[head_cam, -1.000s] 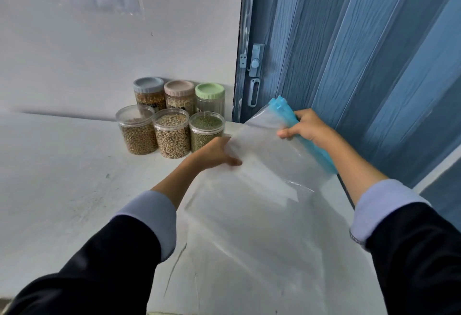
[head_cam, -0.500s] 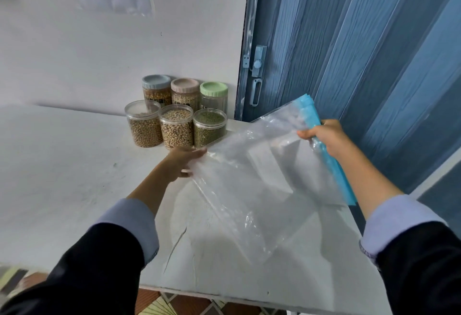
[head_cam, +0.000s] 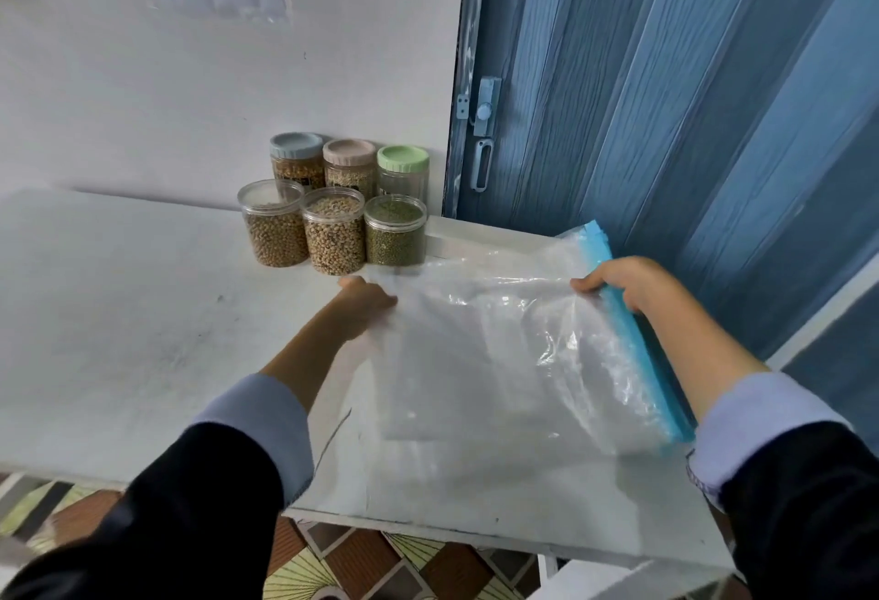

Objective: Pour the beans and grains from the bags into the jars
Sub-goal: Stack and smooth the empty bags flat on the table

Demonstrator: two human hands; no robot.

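Now empty clear bag (head_cam: 499,352), blue zip (head_cam: 632,342).

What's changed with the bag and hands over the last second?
The clear bag came down from a raised tilt to lie nearly flat over the table. The right hand still grips its blue zip edge; the left hand still holds the opposite side. The jars stayed put.

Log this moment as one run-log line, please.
left hand: holds bag corner | right hand: grips blue zip edge | bag: looks empty, over table | front jars: open, filled
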